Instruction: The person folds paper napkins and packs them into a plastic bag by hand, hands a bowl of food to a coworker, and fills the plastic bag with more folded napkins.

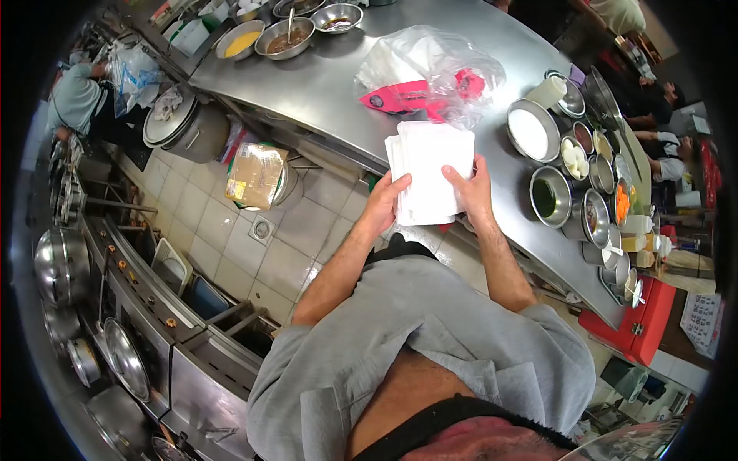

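Observation:
Both my hands hold a stack of white paper napkins (432, 173) in front of my body, at the edge of the steel table. My left hand (384, 201) grips the stack's left side, thumb on top. On the right side, my right hand (470, 188) closes with its thumb on the upper face and its fingers behind. Some sheets stick out unevenly at the left. Just beyond the stack lies a crumpled clear plastic bag (461, 58) with a bright pink printed part (396, 96).
The steel table (307, 88) carries bowls of sauce (284, 38) at far left. Along its right stand a bowl of white powder (529, 132), a bowl of green sauce (546, 198) and several ingredient bowls. A cardboard piece (255, 175) tops a bucket. Stove (146, 284) lies left; other people work nearby.

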`<state>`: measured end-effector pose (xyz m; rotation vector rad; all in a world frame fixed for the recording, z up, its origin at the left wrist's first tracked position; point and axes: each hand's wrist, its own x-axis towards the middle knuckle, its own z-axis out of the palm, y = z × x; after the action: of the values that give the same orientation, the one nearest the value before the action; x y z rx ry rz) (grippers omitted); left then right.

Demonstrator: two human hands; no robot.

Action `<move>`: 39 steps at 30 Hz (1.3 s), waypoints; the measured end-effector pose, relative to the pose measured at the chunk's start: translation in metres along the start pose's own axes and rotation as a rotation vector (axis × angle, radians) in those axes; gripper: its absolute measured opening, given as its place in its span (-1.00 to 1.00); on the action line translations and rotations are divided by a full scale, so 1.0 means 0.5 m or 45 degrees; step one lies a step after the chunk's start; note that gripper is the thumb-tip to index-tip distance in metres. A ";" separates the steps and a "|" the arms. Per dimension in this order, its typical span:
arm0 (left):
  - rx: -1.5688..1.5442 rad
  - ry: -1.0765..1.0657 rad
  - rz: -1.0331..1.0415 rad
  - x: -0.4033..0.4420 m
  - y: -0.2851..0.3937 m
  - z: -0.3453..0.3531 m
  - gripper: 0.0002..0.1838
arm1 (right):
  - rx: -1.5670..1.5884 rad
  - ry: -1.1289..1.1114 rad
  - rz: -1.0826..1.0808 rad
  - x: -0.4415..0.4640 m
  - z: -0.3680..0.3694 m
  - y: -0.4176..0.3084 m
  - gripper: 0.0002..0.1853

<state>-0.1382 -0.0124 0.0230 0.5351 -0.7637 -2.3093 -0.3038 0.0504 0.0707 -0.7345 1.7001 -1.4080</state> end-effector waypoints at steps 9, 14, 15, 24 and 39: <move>-0.044 -0.015 -0.134 0.060 -0.046 0.018 -0.50 | 0.149 0.248 -0.166 0.039 -0.067 0.021 -0.56; 0.097 0.007 -0.135 0.067 -0.059 0.026 -0.55 | -0.033 0.327 -0.100 0.046 -0.084 0.007 -0.58; 0.102 0.004 -0.139 0.074 -0.072 0.014 -0.57 | -0.156 0.338 -0.208 0.054 -0.084 0.021 -0.57; 0.124 -0.125 -0.241 0.093 -0.089 -0.026 -0.47 | 0.491 -0.169 0.148 0.095 -0.131 0.063 -0.53; 0.024 -0.009 -0.320 0.135 -0.098 -0.008 -0.54 | 0.594 -0.060 0.239 0.083 -0.160 0.056 -0.61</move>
<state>-0.2061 -0.0292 -0.0230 0.6644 -0.7593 -2.5372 -0.3922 0.0631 0.0403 -0.3353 1.2935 -1.5585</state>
